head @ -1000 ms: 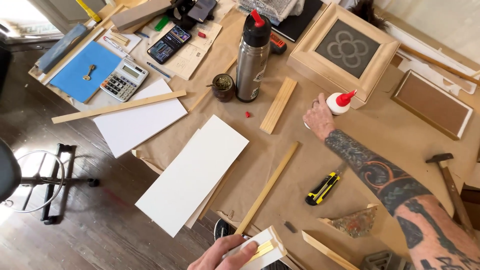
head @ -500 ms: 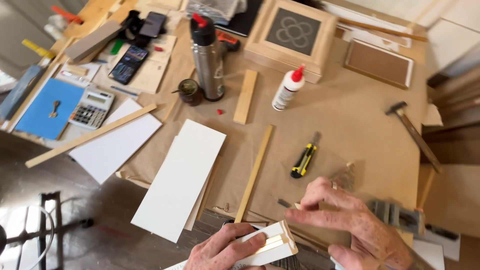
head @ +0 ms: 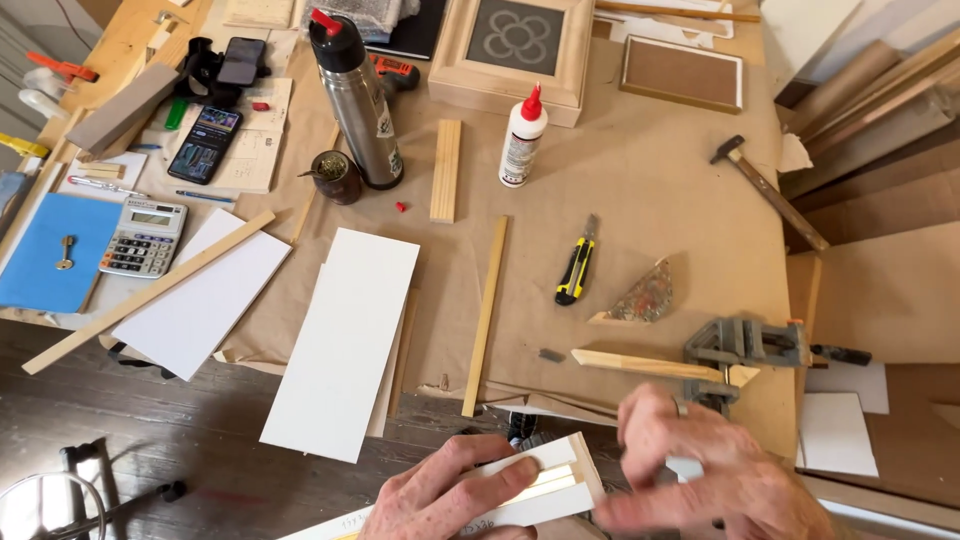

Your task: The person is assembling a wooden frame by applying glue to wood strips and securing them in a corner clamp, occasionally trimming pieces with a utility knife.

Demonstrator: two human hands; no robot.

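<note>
At the near edge of the workbench (head: 640, 180), both hands hold a white moulding strip (head: 545, 478). The left hand (head: 450, 495) wraps its fingers over the strip from above, pinning it flat; the right hand (head: 700, 470) meets the mitred end with fingers bent, its exact grip blurred. Beyond the strip, a corner clamp (head: 740, 345) grips a wooden stick (head: 640, 365). Farther back, a white glue bottle (head: 522, 140) with red cap and printed label stands upright.

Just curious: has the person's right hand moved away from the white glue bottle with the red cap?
Yes. The right hand left the white glue bottle and came to the white moulding piece.
</note>
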